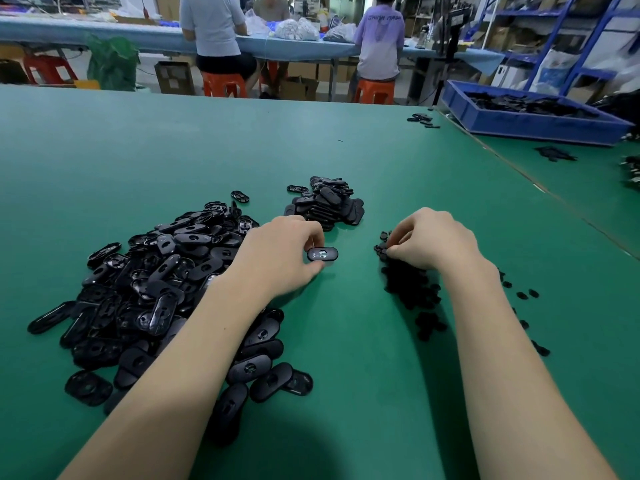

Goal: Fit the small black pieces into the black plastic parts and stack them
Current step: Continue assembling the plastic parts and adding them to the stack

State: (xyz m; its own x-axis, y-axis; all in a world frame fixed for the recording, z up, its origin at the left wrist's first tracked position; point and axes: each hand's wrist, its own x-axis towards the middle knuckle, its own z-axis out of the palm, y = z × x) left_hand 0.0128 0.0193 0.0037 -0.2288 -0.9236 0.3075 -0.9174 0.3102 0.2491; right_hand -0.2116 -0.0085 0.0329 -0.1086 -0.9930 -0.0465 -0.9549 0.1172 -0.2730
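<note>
Nearest you, along the left of the green table (346, 393), lies a large loose heap of black plastic parts (162, 292), oval shells piled too thickly to count; your left forearm crosses over its right edge. On the right side sits a smaller scatter of small black pieces (412, 292), also too many and too dark to count, with a few strays lying apart toward the right edge.

Your left hand (277, 261) pinches one black plastic part (322, 254) by its end between thumb and fingers, holding it flat just above or on the table between the two heaps; which, you cannot tell. Your right hand (429, 239) has its fingers curled down into the far end of the small pieces; whether it has one pinched is hidden by the fingers.

Beyond your left hand stands the stacked pile (325, 204), parts laid in overlapping rows, with one or two loose shells just beside it.

Toward the far right corner a few more parts (423, 120) lie near the table seam. On the adjoining table one blue bin (519, 124) holds a layer of black parts.

Past the far edge, three people sit at a blue-covered bench (104, 34), with orange stools (225, 84) beneath them.
</note>
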